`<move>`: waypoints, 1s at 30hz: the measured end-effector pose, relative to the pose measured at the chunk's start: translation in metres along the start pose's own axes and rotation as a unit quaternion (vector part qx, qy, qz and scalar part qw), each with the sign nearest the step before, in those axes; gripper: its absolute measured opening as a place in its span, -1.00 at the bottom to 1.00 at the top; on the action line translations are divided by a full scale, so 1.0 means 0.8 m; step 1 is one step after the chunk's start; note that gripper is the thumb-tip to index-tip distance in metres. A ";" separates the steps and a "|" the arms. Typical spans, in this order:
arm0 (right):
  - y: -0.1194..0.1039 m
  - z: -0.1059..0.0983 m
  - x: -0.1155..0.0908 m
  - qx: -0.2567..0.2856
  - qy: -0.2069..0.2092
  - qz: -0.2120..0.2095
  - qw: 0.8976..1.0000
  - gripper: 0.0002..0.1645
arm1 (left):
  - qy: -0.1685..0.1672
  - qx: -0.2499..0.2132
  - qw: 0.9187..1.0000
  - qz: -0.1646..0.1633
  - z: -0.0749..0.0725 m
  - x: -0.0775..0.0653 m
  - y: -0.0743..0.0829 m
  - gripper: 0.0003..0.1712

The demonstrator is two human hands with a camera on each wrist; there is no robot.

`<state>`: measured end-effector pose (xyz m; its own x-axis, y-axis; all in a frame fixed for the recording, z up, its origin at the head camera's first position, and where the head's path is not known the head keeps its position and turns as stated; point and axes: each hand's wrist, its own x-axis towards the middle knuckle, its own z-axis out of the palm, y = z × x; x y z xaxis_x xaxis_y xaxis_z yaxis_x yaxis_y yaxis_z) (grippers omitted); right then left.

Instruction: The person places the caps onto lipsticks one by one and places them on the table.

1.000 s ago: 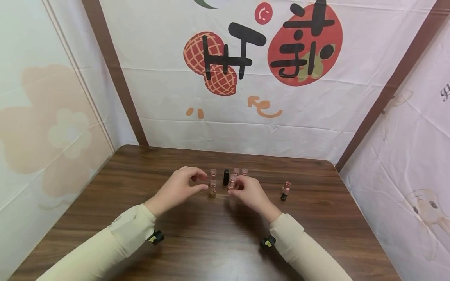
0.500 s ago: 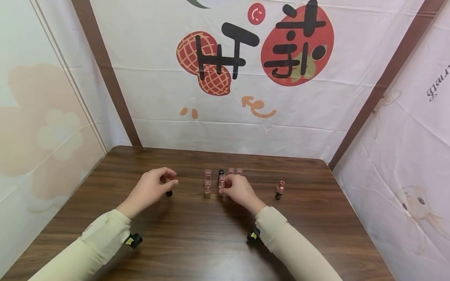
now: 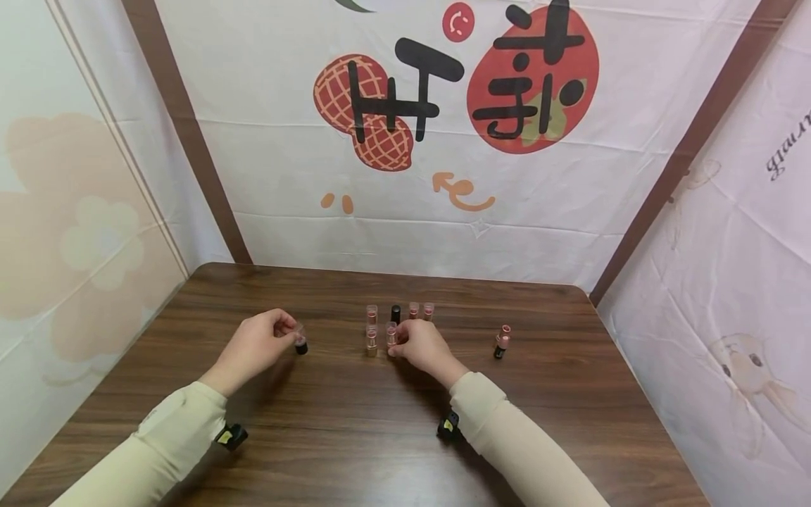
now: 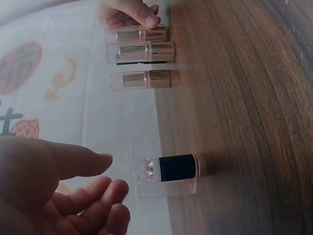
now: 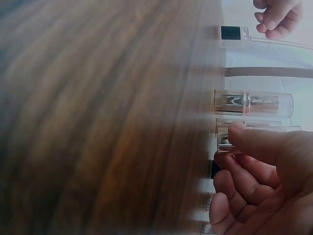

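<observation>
My left hand has its fingers loosely bent beside a lipstick with a black base and clear cap. The left wrist view shows a gap between the fingertips and this upright lipstick. Farther right, my right hand pinches a clear-capped lipstick between thumb and finger, upright on the table. Just left of it stand a gold-based lipstick and, behind that, another clear-capped lipstick. A black tube stands behind the held lipstick.
Two clear-capped lipsticks stand behind my right hand, partly hidden. A pink-and-black lipstick and a rose-coloured one are farther right. The brown wooden table ends at a printed white cloth.
My left hand has moved left, away from the middle lipsticks, and the black-based lipstick has come into sight. My right hand has shifted its lipstick left and nearer, towards the gold-based one.
</observation>
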<state>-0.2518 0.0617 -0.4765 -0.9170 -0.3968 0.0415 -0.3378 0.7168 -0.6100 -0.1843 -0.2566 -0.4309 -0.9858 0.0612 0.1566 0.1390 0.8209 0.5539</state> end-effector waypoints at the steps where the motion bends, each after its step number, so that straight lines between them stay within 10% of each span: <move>1: 0.000 0.001 0.000 0.002 0.001 -0.001 1.000 -0.84 | -0.002 0.004 1.000 -0.005 0.000 0.000 -0.001 -0.75; 30: 0.006 -0.029 -0.023 0.005 -0.001 0.008 1.000 -0.60 | -0.023 0.038 0.998 -0.047 0.021 -0.001 -0.006 -0.60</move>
<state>-0.2417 0.0856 -0.4615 -0.9218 -0.3865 0.0300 -0.3211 0.7178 -0.6177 -0.1855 -0.2516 -0.4474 -0.9977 0.0066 0.0680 0.0398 0.8651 0.5000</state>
